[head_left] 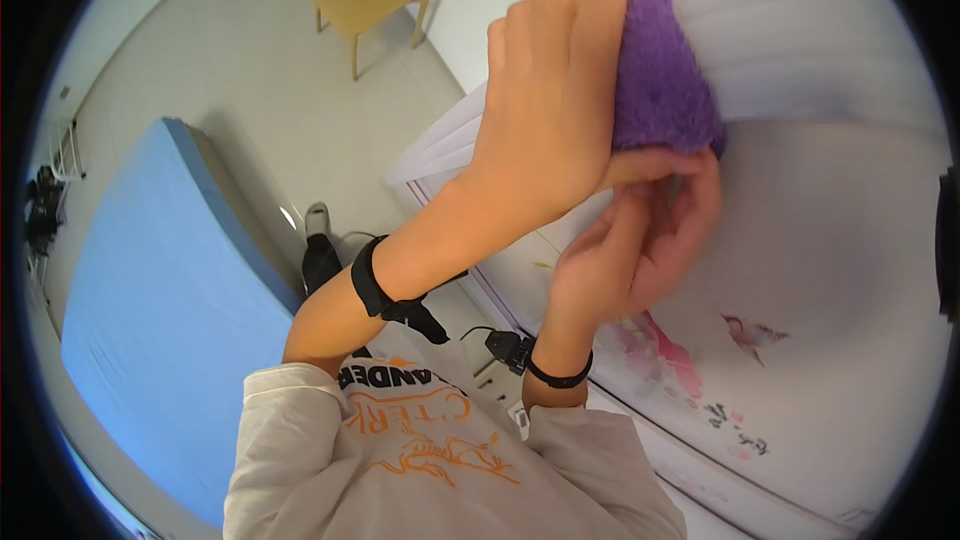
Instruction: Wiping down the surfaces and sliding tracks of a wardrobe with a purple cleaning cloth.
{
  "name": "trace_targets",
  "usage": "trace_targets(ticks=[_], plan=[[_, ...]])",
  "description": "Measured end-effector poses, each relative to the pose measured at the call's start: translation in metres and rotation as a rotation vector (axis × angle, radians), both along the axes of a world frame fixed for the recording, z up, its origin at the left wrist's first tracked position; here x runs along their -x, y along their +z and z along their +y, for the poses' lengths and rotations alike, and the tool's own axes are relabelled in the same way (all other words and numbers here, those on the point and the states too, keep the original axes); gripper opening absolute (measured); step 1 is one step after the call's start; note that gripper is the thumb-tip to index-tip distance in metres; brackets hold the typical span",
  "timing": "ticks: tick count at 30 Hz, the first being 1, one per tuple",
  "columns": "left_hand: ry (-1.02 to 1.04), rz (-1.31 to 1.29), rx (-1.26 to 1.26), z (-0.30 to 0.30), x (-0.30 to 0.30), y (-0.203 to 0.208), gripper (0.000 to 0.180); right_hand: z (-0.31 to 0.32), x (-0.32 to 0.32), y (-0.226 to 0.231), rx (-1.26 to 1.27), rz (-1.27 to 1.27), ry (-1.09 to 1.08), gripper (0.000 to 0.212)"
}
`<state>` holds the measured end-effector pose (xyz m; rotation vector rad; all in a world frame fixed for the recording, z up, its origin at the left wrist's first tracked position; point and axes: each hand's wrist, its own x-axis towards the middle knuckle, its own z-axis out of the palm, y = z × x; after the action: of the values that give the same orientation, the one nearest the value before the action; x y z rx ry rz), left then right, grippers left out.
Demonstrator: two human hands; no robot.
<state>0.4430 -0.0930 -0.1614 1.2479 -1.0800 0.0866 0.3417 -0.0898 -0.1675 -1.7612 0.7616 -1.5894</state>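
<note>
A purple fluffy cloth [665, 65] is held up at the upper right, in front of a pale surface. My left hand [560, 80] grips its left side, fingers stretched upward along it and thumb under its lower edge. Just below, my right hand [645, 245] has its fingers curled, with the fingertips meeting the cloth's bottom edge beside my left thumb. Part of the cloth is hidden behind my left hand. Both wrists wear black bands.
The pale surface [820, 240] on the right bears printed pink flowers and a bird. Whitish folded fabric [800, 30] spans its upper part. At left lies a blue-covered mattress [170, 320]. A yellow chair [370, 0] stands on the tiled floor [260, 70] further off.
</note>
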Motion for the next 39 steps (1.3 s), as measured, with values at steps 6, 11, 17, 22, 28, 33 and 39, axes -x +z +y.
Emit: trace_targets(ticks=[6, 11, 17, 22, 28, 33, 39], plan=[[0.061, -0.043, 0.053, -0.005, 0.003, -0.1, 0.113, 0.002, 0.015, -0.044, -0.168, 0.09, 0.098, 0.042], [0.11, -0.037, 0.042, -0.002, -0.009, -0.171, 0.108, 0.006, 0.008, -0.077, -0.267, 0.24, 0.181, 0.031], [0.142, -0.032, 0.067, -0.007, -0.013, -0.272, 0.099, 0.047, 0.03, -0.149, -0.165, 0.415, 0.184, 0.03], [0.213, -0.022, 0.102, 0.003, -0.023, -0.299, 0.093, 0.078, 0.072, -0.252, -0.808, 0.87, 0.401, 0.028], [0.196, -0.003, 0.041, 0.018, -0.034, -0.388, 0.095, 0.131, 0.154, -0.396, -1.029, 1.404, 0.378, 0.033], [0.173, 0.11, -0.277, 0.02, -0.023, -0.489, 0.081, 0.159, 0.192, -0.453, -1.478, 1.659, 0.508, 0.062], [0.22, 0.2, -0.363, 0.02, -0.001, -0.586, 0.077, 0.161, 0.217, -0.501, -1.999, 1.343, 0.782, 0.091]])
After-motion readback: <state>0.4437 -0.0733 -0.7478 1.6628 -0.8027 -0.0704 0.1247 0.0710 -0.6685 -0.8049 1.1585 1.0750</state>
